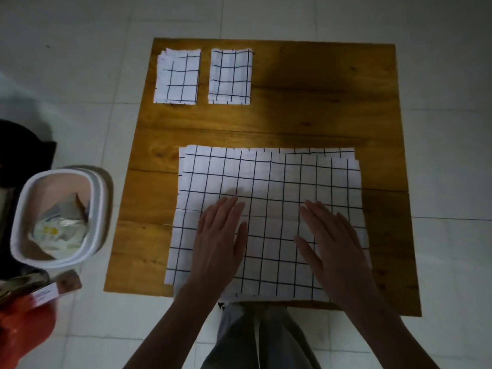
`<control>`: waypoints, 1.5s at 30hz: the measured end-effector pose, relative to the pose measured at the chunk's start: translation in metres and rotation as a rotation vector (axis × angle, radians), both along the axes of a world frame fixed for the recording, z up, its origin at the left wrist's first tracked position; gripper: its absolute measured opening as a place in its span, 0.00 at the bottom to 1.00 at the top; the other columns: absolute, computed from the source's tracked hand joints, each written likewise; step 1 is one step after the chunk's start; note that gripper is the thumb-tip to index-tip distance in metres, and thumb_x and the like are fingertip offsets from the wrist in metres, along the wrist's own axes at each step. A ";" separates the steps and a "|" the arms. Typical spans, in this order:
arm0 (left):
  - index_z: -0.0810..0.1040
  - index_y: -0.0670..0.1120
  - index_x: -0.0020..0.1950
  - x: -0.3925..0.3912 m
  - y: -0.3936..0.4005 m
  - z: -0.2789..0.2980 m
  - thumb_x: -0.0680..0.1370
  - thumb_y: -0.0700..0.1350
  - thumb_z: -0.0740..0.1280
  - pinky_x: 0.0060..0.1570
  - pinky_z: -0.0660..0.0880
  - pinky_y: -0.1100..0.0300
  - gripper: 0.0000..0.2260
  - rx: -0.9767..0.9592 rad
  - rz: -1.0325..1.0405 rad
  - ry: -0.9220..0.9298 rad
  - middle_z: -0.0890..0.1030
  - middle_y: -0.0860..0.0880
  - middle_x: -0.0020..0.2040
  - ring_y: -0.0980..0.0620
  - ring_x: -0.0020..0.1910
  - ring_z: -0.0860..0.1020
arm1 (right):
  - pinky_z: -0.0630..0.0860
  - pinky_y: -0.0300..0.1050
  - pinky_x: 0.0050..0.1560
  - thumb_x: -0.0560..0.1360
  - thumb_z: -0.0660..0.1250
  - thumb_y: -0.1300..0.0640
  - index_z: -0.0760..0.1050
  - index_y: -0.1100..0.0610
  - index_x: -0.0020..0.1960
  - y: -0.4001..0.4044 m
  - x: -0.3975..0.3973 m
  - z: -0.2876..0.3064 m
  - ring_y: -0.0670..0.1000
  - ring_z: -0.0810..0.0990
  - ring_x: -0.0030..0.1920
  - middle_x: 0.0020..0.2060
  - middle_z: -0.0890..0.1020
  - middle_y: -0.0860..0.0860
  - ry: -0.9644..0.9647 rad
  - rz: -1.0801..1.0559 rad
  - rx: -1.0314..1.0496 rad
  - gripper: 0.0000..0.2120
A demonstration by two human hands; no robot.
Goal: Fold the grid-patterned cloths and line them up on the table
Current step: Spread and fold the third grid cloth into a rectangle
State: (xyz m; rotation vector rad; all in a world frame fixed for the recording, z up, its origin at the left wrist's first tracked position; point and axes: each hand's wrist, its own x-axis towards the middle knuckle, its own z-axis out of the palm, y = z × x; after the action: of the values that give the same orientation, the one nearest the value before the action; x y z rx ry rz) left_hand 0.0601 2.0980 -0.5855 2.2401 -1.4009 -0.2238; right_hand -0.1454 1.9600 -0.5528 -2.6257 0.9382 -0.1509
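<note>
A stack of unfolded white cloths with a black grid point(269, 179) lies flat on the near half of the wooden table point(319, 115), its near edge hanging slightly over the table's front. My left hand point(221, 235) and my right hand point(330, 243) both rest flat on the top cloth, fingers straight, palms down, a little apart. Two folded grid cloths sit side by side at the far left of the table: one point(177, 77) at the corner, the other point(231, 77) just to its right.
A white bin point(18, 217) holding wrappers stands on the tiled floor left of the table. Dark and red items and a small box point(57, 287) lie near it at the lower left. My legs show below the table's front edge.
</note>
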 end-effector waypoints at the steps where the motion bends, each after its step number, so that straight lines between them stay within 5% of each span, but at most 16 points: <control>1: 0.75 0.42 0.73 0.003 -0.004 -0.010 0.85 0.49 0.59 0.70 0.71 0.40 0.19 -0.004 -0.017 -0.014 0.75 0.42 0.74 0.44 0.76 0.70 | 0.59 0.57 0.79 0.85 0.53 0.43 0.65 0.54 0.79 -0.004 0.001 -0.011 0.51 0.60 0.81 0.79 0.67 0.52 0.003 0.009 -0.011 0.26; 8: 0.77 0.43 0.73 0.018 -0.009 -0.060 0.85 0.51 0.60 0.70 0.71 0.39 0.20 0.012 -0.179 -0.071 0.76 0.44 0.74 0.43 0.76 0.70 | 0.56 0.53 0.79 0.84 0.54 0.45 0.72 0.56 0.76 -0.022 0.010 -0.067 0.52 0.63 0.80 0.78 0.70 0.53 0.038 0.056 -0.102 0.25; 15: 0.78 0.45 0.72 0.022 -0.009 -0.071 0.84 0.51 0.63 0.70 0.71 0.40 0.19 0.025 -0.222 -0.077 0.76 0.46 0.74 0.44 0.75 0.71 | 0.64 0.58 0.77 0.84 0.57 0.46 0.76 0.54 0.72 -0.025 0.016 -0.086 0.52 0.65 0.79 0.78 0.70 0.51 0.028 0.138 -0.079 0.22; 23: 0.83 0.45 0.64 0.019 -0.013 -0.070 0.82 0.49 0.66 0.66 0.74 0.41 0.14 -0.037 -0.181 -0.066 0.81 0.46 0.66 0.44 0.68 0.77 | 0.67 0.54 0.73 0.82 0.62 0.50 0.84 0.53 0.59 -0.027 0.017 -0.095 0.52 0.75 0.69 0.65 0.82 0.51 -0.071 0.118 -0.142 0.14; 29: 0.85 0.44 0.57 0.023 -0.018 -0.059 0.81 0.47 0.69 0.65 0.72 0.53 0.10 -0.124 -0.168 -0.053 0.84 0.48 0.59 0.48 0.62 0.78 | 0.68 0.50 0.69 0.82 0.62 0.51 0.83 0.55 0.56 -0.030 0.019 -0.079 0.52 0.77 0.63 0.60 0.83 0.51 -0.106 0.150 -0.142 0.13; 37: 0.81 0.46 0.57 0.049 -0.012 -0.042 0.82 0.48 0.66 0.60 0.76 0.50 0.09 -0.097 -0.251 -0.043 0.82 0.48 0.57 0.48 0.59 0.79 | 0.65 0.42 0.68 0.81 0.61 0.51 0.83 0.57 0.57 -0.037 0.021 -0.047 0.50 0.76 0.61 0.57 0.84 0.52 -0.164 0.184 -0.111 0.15; 45: 0.74 0.46 0.60 0.070 -0.009 -0.016 0.82 0.46 0.62 0.54 0.73 0.57 0.08 -0.118 -0.334 -0.107 0.80 0.45 0.53 0.51 0.53 0.75 | 0.79 0.44 0.56 0.82 0.61 0.53 0.80 0.58 0.56 -0.047 0.020 -0.021 0.50 0.77 0.54 0.51 0.83 0.53 -0.217 0.247 -0.145 0.12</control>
State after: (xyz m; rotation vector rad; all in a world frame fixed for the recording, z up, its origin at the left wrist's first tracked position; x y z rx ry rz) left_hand 0.1302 2.0890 -0.6017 1.9393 -1.7948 -0.1281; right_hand -0.1250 1.9126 -0.5736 -2.7598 0.5451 -0.4458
